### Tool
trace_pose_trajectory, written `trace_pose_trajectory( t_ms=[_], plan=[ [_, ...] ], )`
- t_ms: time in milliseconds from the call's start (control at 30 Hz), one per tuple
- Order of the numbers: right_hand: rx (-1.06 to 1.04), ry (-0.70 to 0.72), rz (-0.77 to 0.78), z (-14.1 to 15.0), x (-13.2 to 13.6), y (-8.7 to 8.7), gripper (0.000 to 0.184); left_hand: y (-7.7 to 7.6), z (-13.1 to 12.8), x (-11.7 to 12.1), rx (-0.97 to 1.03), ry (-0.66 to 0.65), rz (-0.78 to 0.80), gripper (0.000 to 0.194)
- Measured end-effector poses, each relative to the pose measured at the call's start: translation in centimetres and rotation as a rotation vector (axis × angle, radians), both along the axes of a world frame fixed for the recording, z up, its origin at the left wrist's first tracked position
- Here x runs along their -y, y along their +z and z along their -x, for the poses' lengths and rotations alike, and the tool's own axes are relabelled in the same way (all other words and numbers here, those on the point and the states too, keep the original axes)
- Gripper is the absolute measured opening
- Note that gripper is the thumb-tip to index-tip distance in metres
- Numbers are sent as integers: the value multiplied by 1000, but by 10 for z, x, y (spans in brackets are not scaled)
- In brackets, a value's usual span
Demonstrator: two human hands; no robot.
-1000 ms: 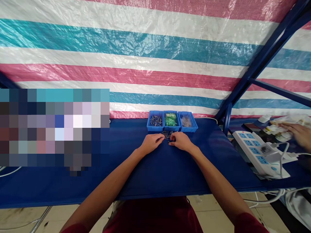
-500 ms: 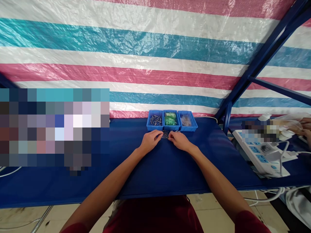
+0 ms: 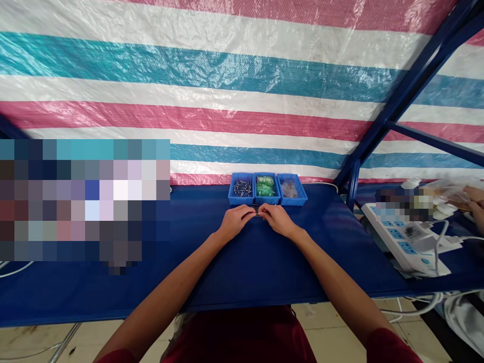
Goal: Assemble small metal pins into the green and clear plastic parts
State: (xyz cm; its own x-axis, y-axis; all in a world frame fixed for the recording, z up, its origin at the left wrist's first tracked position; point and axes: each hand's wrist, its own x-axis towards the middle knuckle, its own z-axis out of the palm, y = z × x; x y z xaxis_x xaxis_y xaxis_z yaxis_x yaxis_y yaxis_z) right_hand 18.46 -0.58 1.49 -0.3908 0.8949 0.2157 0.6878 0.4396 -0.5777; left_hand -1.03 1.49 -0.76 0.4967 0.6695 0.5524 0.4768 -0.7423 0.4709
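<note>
Just in front of three blue bins, my left hand (image 3: pixel 235 222) and my right hand (image 3: pixel 279 219) meet almost fingertip to fingertip. Both are closed in a pinch. A small thin metal pin (image 3: pixel 257 214) shows faintly at the right fingertips; what the left fingers hold is hidden. Behind the hands lie loose metal pins, mostly covered by the fingers. The left bin (image 3: pixel 241 202) holds many shiny metal pins (image 3: pixel 242 188). In the middle bin (image 3: pixel 268 201) are green plastic pieces (image 3: pixel 265 188), and the right bin (image 3: pixel 294 202) has clear, pale pieces (image 3: pixel 290 189).
The blue table (image 3: pixel 260 272) runs across the view, backed by a striped plastic sheet (image 3: pixel 227 116). On the right stand a white power strip (image 3: pixel 412 252) with plugs and cables, a blue metal frame (image 3: pixel 353 184), and another person's hand (image 3: pixel 475 199). A blurred-out patch covers the left.
My right hand has shifted left from the loose metal pins, and its fingertips now come close to my left hand's. At far right, the other person's hand has drawn back rightwards.
</note>
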Motion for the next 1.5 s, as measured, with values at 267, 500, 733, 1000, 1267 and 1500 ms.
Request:
trace_pose_trajectory(
  t_ms=[267, 500, 733, 1000, 1267, 1500],
  plan=[
    [-48, -32, -15, 2, 1, 1, 18, -1, -1, 0, -44, 15, 30, 23],
    [-93, -77, -79, 1, 1, -1, 18, 0, -2, 1, 25, 80, 11, 23],
    [-81, -105, -118, 1, 2, 0, 20, 5, -2, 3, 20, 105, 20, 28],
    [-113, -84, -135, 0, 4, 3, 21, 5, 0, 3, -8, 94, 57, 35],
    [-90, -76, -129, 1, 6, 6, 26, 9, -2, 5, 36, 115, 88, 29],
    [-107, -48, -155, 0, 5, 4, 29, 8, -2, 5, 66, 127, 78, 26]
  ],
)
